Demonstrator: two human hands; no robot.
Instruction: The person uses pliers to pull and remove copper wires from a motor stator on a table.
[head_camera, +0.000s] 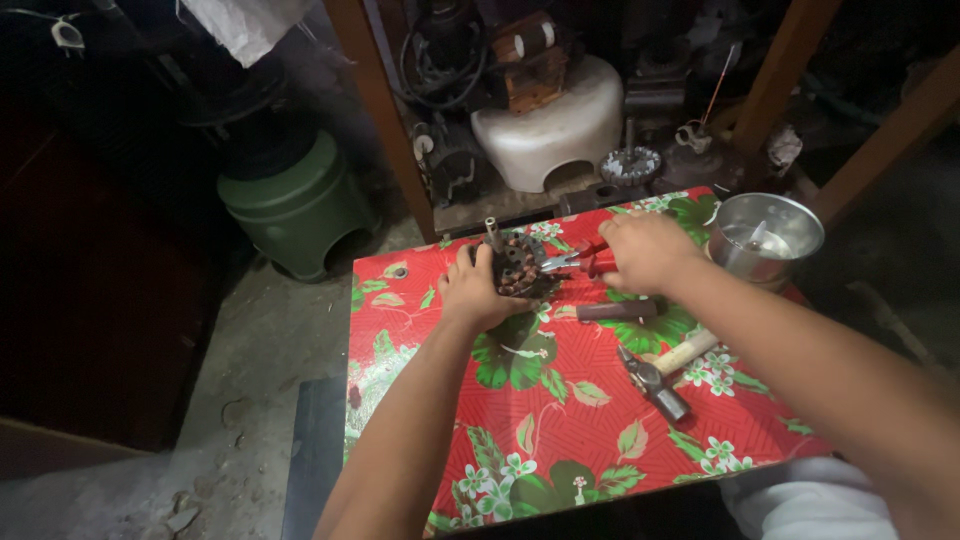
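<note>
While left hand (478, 292) steadies motor stator (516, 264), shaft upward, pliers (572, 261) lengthwise leftward

Red table cover (560, 420) with green leaves, white flowers; green stool (295, 205)

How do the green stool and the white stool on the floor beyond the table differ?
The green stool is darker and stands left of the wooden post on bare floor; the white stool is pale and sits right of it among machine parts. The green stool carries a dark round object on top; the white stool has a brown boxy part behind it. Both are rounded plastic stools with arched cut-outs at the base.
</note>
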